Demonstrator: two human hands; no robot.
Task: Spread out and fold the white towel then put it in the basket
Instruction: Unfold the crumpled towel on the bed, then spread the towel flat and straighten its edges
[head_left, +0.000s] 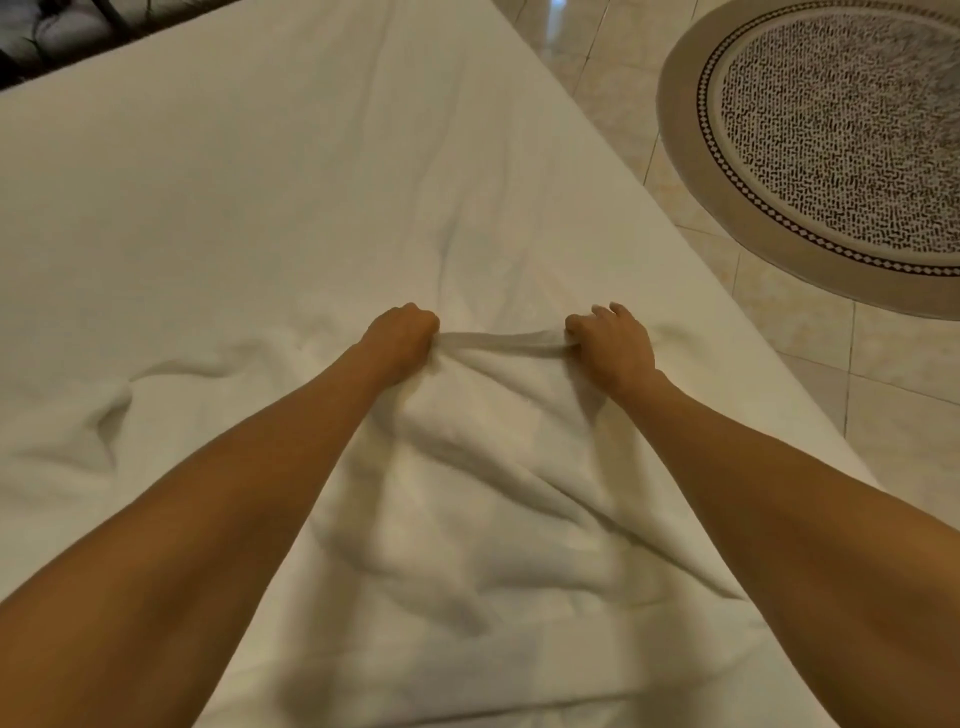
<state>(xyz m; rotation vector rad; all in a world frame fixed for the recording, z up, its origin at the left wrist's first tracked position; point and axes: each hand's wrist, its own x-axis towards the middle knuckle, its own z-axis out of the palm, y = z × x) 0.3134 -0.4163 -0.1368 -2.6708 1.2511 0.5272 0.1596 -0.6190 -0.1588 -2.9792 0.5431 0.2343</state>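
Both hands grip one edge of the white towel (467, 467), each fist closed tight on a pinch of cloth. The left hand (402, 332) and the right hand (613, 340) sit a short way apart, and the strip of towel edge between them is drawn taut and straight. This two-point hold appears intended to define a clean edge, so the cloth can be pulled flat rather than dragged in a bunch. The towel lies on the bed (234, 182), its gripped edge on the side farthest from the person, with the rest trailing back between the forearms toward the near edge of the bed. That trailing part is rumpled, with several loose folds and ridges, and a further bunched section lies to the left of the left forearm. Judged from this, the spreading step is in progress and no fold is made yet. White cloth on a white bed makes the towel outline hard to trace, so its full extent cannot be told. A round patterned rug (831, 145) lies on the tiled floor (857, 374), well to the right of the bed. No basket is in view.
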